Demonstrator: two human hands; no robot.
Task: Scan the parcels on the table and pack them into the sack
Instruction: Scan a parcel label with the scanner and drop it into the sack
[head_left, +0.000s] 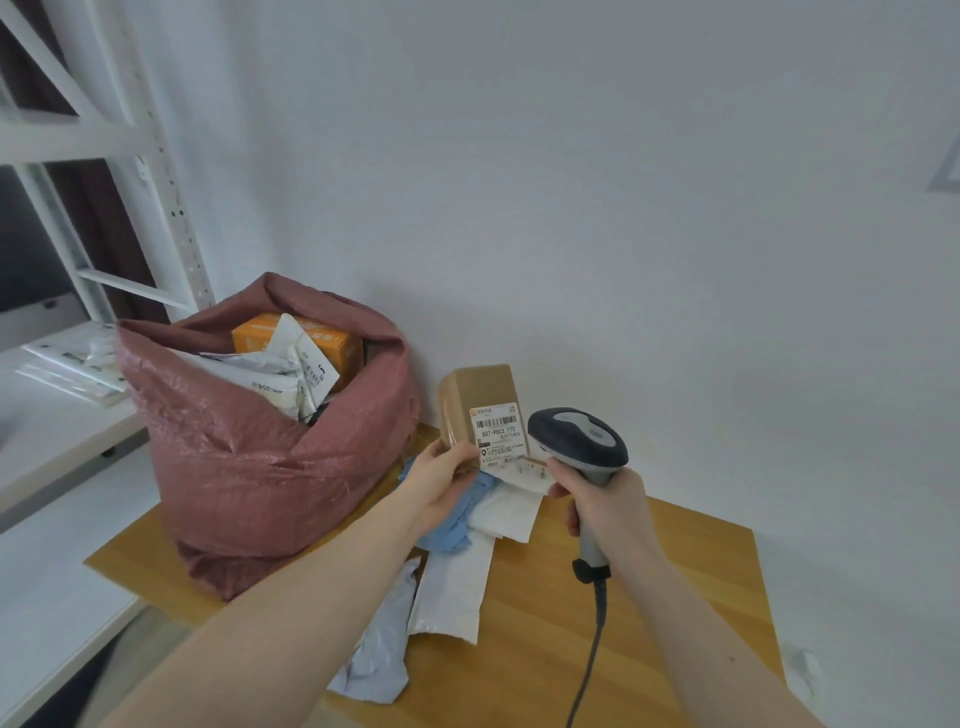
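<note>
Both forearms bare, no sleeves; left hand (441, 480) ungloved.

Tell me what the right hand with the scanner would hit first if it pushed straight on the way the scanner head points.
Most likely the cardboard box held by the left hand: the scanner in the right hand faces the box's label. Depth between them is unclear.

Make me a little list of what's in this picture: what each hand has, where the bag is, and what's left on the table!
left hand: holds a brown box, label facing the scanner
right hand: grips the scanner, pointed at the label
sack: reddish, open, on the table's left, already holding parcels and an orange box
table: wooden
still on table: white mailer bags, a blue bag
</note>
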